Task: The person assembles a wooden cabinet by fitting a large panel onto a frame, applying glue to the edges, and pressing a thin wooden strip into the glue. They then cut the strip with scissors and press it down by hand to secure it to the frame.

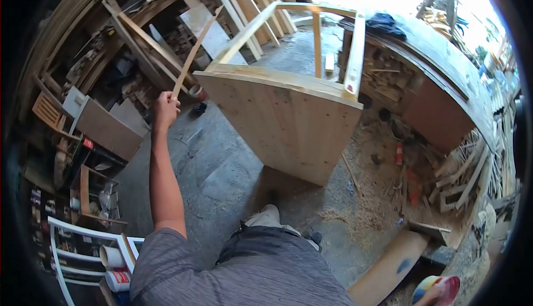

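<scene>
My left hand [166, 108] is stretched out ahead and grips the lower end of a thin wooden strip [195, 49]. The strip slants up and to the right, and its top end reaches the far left corner of a wooden cabinet frame [288, 118]. The cabinet frame stands on the concrete floor with a solid pale panel facing me and open rails on top. My right hand is out of view. My grey shirt and a shoe [266, 215] show at the bottom.
Stacked boards and offcuts [133, 45] fill the left side. A workbench [438, 73] runs along the right with scrap wood beneath it. Sawdust [366, 206] covers the floor at right. A white rack [72, 245] with tubes stands at lower left.
</scene>
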{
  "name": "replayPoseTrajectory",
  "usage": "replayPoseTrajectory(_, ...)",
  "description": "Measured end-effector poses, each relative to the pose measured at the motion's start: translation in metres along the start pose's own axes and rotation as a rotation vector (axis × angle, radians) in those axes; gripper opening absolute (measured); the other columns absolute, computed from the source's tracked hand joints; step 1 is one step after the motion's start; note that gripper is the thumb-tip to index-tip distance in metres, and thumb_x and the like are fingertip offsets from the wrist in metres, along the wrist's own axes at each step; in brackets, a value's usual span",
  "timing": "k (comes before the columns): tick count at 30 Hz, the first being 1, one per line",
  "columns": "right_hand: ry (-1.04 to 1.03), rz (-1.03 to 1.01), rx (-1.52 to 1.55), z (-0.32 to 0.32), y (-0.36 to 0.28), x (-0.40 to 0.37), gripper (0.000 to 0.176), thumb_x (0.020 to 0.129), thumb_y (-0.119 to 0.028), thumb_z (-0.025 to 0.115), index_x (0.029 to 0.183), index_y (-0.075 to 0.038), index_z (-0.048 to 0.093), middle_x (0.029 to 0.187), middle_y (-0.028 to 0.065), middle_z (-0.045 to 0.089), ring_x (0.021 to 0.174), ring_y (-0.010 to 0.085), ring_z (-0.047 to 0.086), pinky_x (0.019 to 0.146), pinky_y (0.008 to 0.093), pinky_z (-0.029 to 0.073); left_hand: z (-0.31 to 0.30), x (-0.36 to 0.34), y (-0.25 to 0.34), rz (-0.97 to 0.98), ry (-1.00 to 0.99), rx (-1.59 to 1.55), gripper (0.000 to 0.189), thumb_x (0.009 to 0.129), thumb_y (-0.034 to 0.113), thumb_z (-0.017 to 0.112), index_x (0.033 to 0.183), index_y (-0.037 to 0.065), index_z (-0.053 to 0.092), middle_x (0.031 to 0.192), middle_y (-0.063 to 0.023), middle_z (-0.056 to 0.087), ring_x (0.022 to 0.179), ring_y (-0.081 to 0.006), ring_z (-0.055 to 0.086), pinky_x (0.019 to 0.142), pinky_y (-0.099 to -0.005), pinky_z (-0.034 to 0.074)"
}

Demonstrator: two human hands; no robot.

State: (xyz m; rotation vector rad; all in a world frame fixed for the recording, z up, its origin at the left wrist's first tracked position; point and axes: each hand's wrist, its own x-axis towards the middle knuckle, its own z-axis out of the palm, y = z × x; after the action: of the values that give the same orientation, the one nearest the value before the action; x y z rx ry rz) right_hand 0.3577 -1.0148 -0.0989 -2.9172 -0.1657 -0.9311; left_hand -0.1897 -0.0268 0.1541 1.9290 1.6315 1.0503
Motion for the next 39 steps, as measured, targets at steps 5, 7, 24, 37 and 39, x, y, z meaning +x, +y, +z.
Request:
replayPoseTrajectory(5,-0.636,-0.381,0.411,-0.056,-0.277,-0.077,0.034,0.087,-0.011,0.067,0.121,-0.011,0.071,0.102,0.0133,0.068,0.099,0.0294,0.065,0.09,0.0418,0.05,-0.022,0.004,-0.018,-0.013,-0.036,0.027,0.018,0.102,0.017,0.058,0.11,0.002,0.065,0.085,-0.0036,0.069,0.069,-0.0101,0.062,0.065,-0.028,0.053)
replayPoseTrajectory(7,-0.754,-0.557,0.595,-0.097,-0.396,-0.106,0.033,0.085,-0.007,0.067,0.118,-0.012,0.073,0.095,0.0127,0.069,0.094,0.0291,0.066,0.086,0.0417,0.052,-0.028,0.01,-0.017,0.038,-0.05,-0.003,0.017,0.102,0.015,0.058,0.11,0.002,0.066,0.087,-0.0028,0.068,0.071,-0.0101,0.062,0.068,-0.0279,0.053)
replayPoseTrajectory(24,-0.902,-2.026,1.382,-0.43,-0.912,-0.225,0.016,0.085,-0.018,0.06,0.094,-0.005,0.063,0.097,0.009,0.06,0.099,0.0285,0.059,0.087,0.0428,0.048,-0.033,0.147,-0.067,0.802,-0.26,-0.146,0.011,0.095,0.009,0.066,0.1,0.001,0.071,0.089,-0.0151,0.066,0.076,-0.029,0.068,0.071,-0.0395,0.054)
replayPoseTrajectory(37,-0.978,-1.916,1.318,-0.413,-1.004,-0.163,0.017,0.084,-0.017,0.062,0.095,-0.005,0.066,0.101,0.0101,0.062,0.104,0.0292,0.059,0.091,0.0455,0.047,0.095,0.222,0.001,1.037,-0.881,-0.225,0.017,0.091,0.011,0.069,0.104,0.002,0.077,0.096,-0.0157,0.074,0.09,-0.0326,0.072,0.082,-0.0386,0.055)
replayPoseTrajectory(39,-0.986,-1.912,1.328,-0.412,-1.023,-0.164,0.016,0.084,-0.017,0.062,0.093,-0.005,0.067,0.101,0.01,0.062,0.104,0.0294,0.06,0.092,0.0463,0.047,0.095,0.225,0.005,0.968,-0.999,-0.239,0.02,0.093,0.011,0.07,0.11,0.003,0.076,0.099,-0.0138,0.076,0.089,-0.0205,0.072,0.082,-0.0328,0.055)
